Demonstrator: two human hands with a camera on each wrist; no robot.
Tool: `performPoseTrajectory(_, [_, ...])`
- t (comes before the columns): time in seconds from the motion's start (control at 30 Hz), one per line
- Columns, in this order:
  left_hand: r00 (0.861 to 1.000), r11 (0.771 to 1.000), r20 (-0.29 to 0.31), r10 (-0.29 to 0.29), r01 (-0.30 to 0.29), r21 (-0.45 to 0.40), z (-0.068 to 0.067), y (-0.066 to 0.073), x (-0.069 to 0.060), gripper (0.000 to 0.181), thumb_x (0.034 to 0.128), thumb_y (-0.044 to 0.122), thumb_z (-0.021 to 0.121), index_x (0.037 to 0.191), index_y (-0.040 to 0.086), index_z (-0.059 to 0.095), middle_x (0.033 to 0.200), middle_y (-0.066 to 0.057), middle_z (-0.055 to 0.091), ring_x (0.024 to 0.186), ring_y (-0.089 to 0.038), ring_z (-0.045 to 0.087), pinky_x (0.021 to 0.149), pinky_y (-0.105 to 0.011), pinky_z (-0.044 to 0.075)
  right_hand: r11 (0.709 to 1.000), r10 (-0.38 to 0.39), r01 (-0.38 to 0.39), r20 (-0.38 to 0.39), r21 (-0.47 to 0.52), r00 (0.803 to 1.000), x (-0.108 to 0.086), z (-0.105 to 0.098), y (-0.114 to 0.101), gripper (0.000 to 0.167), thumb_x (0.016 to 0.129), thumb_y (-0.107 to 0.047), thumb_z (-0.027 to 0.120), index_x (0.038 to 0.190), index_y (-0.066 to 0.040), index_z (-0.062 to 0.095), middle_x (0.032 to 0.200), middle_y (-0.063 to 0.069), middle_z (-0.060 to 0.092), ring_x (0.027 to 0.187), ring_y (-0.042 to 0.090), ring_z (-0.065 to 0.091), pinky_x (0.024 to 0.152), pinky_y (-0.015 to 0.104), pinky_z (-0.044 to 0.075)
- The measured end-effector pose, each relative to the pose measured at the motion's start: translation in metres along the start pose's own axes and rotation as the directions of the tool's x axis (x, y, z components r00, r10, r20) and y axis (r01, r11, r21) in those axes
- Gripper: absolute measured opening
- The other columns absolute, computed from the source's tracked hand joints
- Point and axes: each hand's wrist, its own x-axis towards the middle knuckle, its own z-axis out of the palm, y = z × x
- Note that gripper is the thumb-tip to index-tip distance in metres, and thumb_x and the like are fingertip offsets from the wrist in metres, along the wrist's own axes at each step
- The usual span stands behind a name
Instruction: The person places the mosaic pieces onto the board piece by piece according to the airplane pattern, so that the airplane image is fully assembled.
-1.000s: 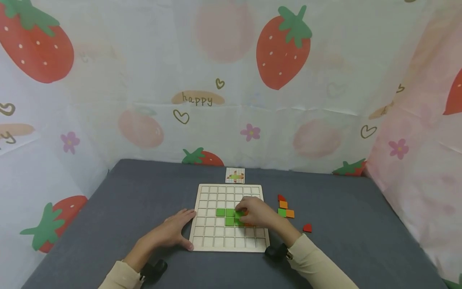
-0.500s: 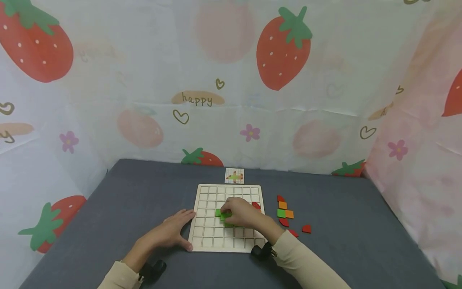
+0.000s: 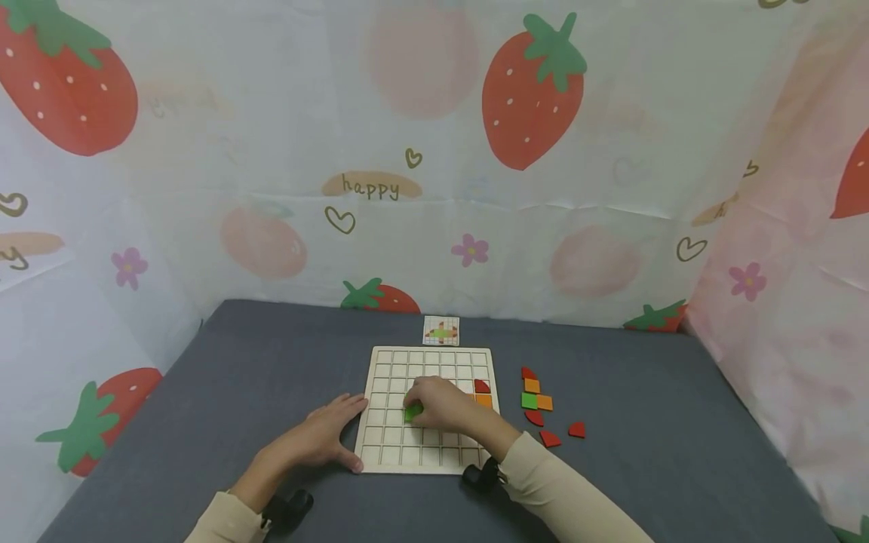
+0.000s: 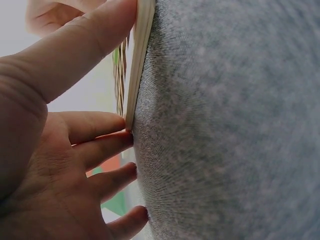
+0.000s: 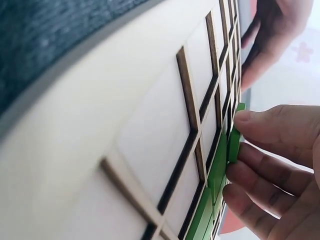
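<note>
At gridded board point(image 3: 391, 455), right hand point(image 3: 440, 404) pinches green tile point(image 5: 234, 139).

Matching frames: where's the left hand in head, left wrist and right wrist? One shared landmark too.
Head: left hand, below and left of centre, at the board's left edge.
Left wrist: left hand fills much of the left half, thumb uppermost.
Right wrist: left hand, top right, cut off by the frame.
Landmark: board, edge-on in left wrist.
</note>
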Motion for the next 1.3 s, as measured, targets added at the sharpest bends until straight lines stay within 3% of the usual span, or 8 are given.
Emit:
performPoseTrajectory(0.33, [1.000, 1.000, -0.003, -0.001, 0.001, -0.010, 0.000, -0.001, 0.000, 0.100, 0.0660, 0.030, 0.088, 0.146, -0.005, 0.038, 0.154, -0.023, 0.036, 0.145, -0.047, 0.023, 0.111, -0.067, 0.022, 1.000, -0.016, 0.015, -0.009, -0.015, 1.000, -0.001, -0.001, -0.002, 0.017, 0.082, -0.009, 0.073, 0.098, -0.009, 0.077, 0.090, 0.001, 0.067, 0.075, 0.006, 0.054, 0.068, 0.020, 0.046])
performPoseTrajectory(0.63, [1.000, 1.000, 0.013, -0.014, 0.014, 0.001, 0.001, -0.001, 0.003, 0.101, 0.0654, 0.030, 0.088, 0.146, -0.004, 0.038, 0.154, -0.023, 0.035, 0.145, -0.047, 0.023, 0.110, -0.068, 0.022, 0.998, -0.018, 0.021, -0.046, 0.062, 0.999, -0.020, -0.015, 0.011, 0.024, 0.085, -0.008, 0.067, 0.107, -0.004, 0.075, 0.100, 0.007, 0.068, 0.092, 0.019, 0.064, 0.080, 0.028, 0.053])
performPoseTrajectory(0.9, [1.000, 1.000, -0.006, -0.003, 0.003, -0.006, 0.000, 0.001, 0.000, 0.100, 0.0649, 0.029, 0.088, 0.145, -0.005, 0.039, 0.153, -0.023, 0.036, 0.145, -0.047, 0.023, 0.110, -0.068, 0.022, 0.990, 0.066, -0.053, -0.094, 0.134, 0.993, -0.047, -0.028, 0.039, 0.023, 0.088, -0.009, 0.067, 0.109, -0.002, 0.073, 0.102, 0.009, 0.067, 0.089, 0.021, 0.063, 0.077, 0.032, 0.053])
performPoseTrajectory(1.17, [1.000, 1.000, -0.005, 0.005, -0.006, -0.014, 0.000, 0.000, 0.000, 0.100, 0.0652, 0.028, 0.088, 0.145, -0.005, 0.039, 0.153, -0.023, 0.036, 0.145, -0.047, 0.023, 0.111, -0.068, 0.021, 0.973, 0.185, -0.162, -0.137, 0.165, 0.973, -0.074, -0.036, 0.064, 0.022, 0.088, -0.013, 0.070, 0.107, -0.003, 0.073, 0.099, 0.008, 0.066, 0.080, 0.014, 0.057, 0.065, 0.022, 0.046])
performPoseTrajectory(1.3, [1.000, 1.000, -0.008, 0.011, -0.011, -0.017, 0.001, -0.001, 0.000, 0.100, 0.0648, 0.029, 0.088, 0.145, -0.005, 0.039, 0.153, -0.024, 0.036, 0.145, -0.048, 0.023, 0.110, -0.068, 0.021, 0.969, 0.229, -0.210, -0.152, 0.133, 0.961, -0.086, -0.038, 0.075, 0.022, 0.087, -0.012, 0.071, 0.106, -0.003, 0.073, 0.097, 0.007, 0.065, 0.083, 0.016, 0.060, 0.070, 0.028, 0.051])
